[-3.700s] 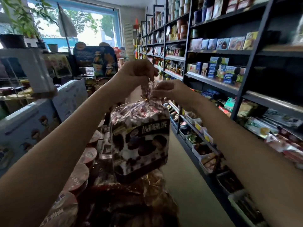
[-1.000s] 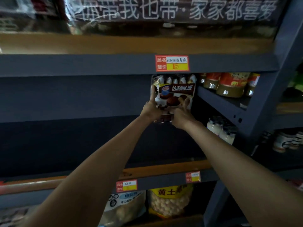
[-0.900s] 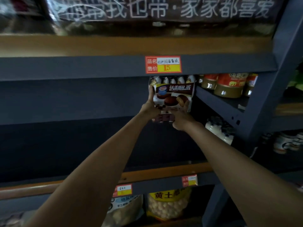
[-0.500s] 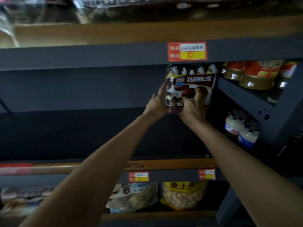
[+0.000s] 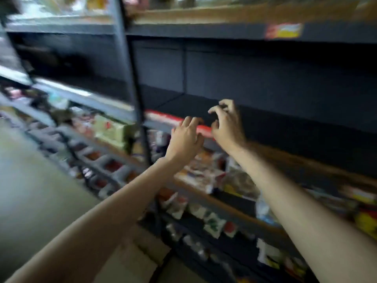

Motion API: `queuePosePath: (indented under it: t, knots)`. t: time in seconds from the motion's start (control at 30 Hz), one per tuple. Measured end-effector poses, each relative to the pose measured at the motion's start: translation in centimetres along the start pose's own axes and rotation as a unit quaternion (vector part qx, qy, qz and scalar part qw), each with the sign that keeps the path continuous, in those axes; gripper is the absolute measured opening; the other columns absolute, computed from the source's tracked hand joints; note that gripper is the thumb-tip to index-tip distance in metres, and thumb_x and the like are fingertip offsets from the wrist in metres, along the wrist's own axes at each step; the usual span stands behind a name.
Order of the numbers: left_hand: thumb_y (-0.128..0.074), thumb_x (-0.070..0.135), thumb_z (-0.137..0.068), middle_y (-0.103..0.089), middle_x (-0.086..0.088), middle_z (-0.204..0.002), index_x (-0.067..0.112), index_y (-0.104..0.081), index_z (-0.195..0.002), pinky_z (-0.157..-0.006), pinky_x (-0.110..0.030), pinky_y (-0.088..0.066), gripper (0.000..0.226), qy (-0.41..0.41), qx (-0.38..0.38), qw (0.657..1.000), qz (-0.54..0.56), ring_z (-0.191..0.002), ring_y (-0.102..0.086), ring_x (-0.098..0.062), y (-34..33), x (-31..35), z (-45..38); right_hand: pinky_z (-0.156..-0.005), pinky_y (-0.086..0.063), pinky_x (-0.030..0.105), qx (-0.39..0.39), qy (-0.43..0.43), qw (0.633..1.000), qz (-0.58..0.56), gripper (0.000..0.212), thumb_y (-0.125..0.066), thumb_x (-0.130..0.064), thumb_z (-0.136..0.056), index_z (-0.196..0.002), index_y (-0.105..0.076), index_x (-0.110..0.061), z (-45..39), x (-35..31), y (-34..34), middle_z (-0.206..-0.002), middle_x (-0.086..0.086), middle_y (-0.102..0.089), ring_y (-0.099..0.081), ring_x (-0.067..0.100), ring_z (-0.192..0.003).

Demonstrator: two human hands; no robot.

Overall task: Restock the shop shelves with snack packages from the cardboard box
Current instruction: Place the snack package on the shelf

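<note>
Both my hands are out in front of a dark, bare shelf [image 5: 275,119] and hold nothing. My left hand [image 5: 186,137] has relaxed, spread fingers just before the shelf's red front strip [image 5: 163,117]. A little higher and to its right, my right hand [image 5: 227,124] hangs over the shelf's edge with loosely curled fingers. The brown-and-white snack package and the cardboard box are not in view. The picture is blurred by motion.
A dark upright post [image 5: 132,78] divides the shelving left of my hands. Lower shelves [image 5: 204,176] hold several snack packs and bags, with bins [image 5: 98,160] of goods further left. A yellow price tag [image 5: 284,30] sits on the shelf above. Grey floor [image 5: 30,190] lies at left.
Both hands have let go of the snack package and drawn back from it. My view has swung left and down, so the package and the jars beside it are out of sight.
</note>
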State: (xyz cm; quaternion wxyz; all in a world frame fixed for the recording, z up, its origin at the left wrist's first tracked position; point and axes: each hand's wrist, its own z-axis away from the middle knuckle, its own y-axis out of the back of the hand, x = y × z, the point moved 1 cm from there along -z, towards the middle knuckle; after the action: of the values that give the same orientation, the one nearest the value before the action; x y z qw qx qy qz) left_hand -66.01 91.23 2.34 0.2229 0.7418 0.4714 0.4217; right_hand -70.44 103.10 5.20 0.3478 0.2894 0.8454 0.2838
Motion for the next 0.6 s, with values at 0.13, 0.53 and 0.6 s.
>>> queuePosePath:
  t: [0.13, 0.53, 0.6]
  knots:
    - [-0.049, 0.014, -0.087, -0.054, -0.015, -0.120, 0.008, -0.043, -0.126, -0.084, -0.046, -0.046, 0.040, 0.142, -0.073, 0.982, -0.098, -0.105, -0.056, -0.038, 10.2, -15.9, 8.7, -0.099, -0.031, 0.030, -0.187, 0.069, 0.979, -0.047, 0.033, -0.048, 0.002, -0.081, -0.111, -0.062, -0.003, 1.1, -15.3, -12.5, -0.125, 0.018, -0.045, -0.044, 0.033, -0.119]
    - [-0.049, 0.022, -0.092, -0.052, -0.013, -0.120, 0.008, -0.056, -0.115, -0.093, -0.044, -0.044, 0.027, 0.564, -0.052, 0.802, -0.190, -0.110, -0.049, -0.033, 33.2, -43.2, 38.1, -0.087, -0.040, 0.026, -0.598, 0.330, 0.726, -0.077, 0.039, -0.052, -0.017, -0.092, -0.131, -0.047, -0.013, 12.6, -51.0, -40.3, -0.127, 0.012, -0.054, -0.053, 0.027, -0.115]
    - [-0.047, 0.022, -0.093, -0.048, -0.011, -0.125, 0.011, -0.053, -0.120, -0.095, -0.043, -0.041, 0.030, 0.562, -0.061, 0.793, -0.227, -0.115, -0.043, -0.033, 34.6, -46.4, 41.0, -0.094, -0.040, 0.030, -0.614, 0.357, 0.701, -0.070, 0.040, -0.052, -0.019, -0.092, -0.132, -0.046, -0.011, 14.2, -54.4, -44.5, -0.131, 0.014, -0.048, -0.049, 0.029, -0.118]
